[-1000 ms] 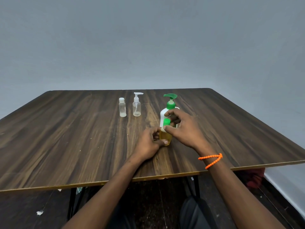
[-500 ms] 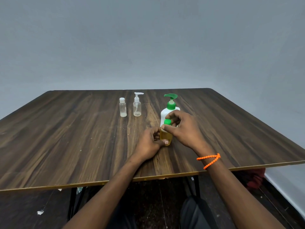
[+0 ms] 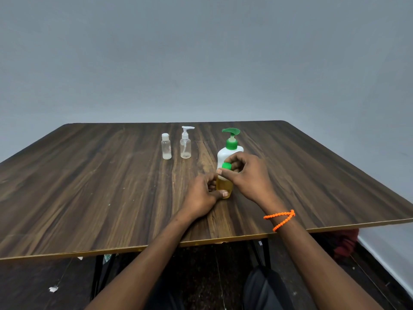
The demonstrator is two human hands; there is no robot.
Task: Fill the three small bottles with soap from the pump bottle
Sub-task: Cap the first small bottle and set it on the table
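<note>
Nearest, an orange bead bracelet [image 3: 280, 218] is worn on the right wrist. On the wooden table [image 3: 89, 193], a small amber-filled bottle [image 3: 224, 186] is gripped low by the left hand [image 3: 202, 194], while its green cap [image 3: 226, 166] is pinched by the right hand [image 3: 248, 175]. Just behind, the white pump bottle [image 3: 228, 151] is seen upright. Farther left, a clear pump bottle [image 3: 185, 145] and a clear capped bottle [image 3: 166, 147] are stood side by side.

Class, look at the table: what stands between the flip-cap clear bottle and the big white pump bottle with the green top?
In the head view, the small clear pump bottle stands between the flip-cap bottle and the white pump bottle, beside the flip-cap one; bare table fills the rest.
</note>
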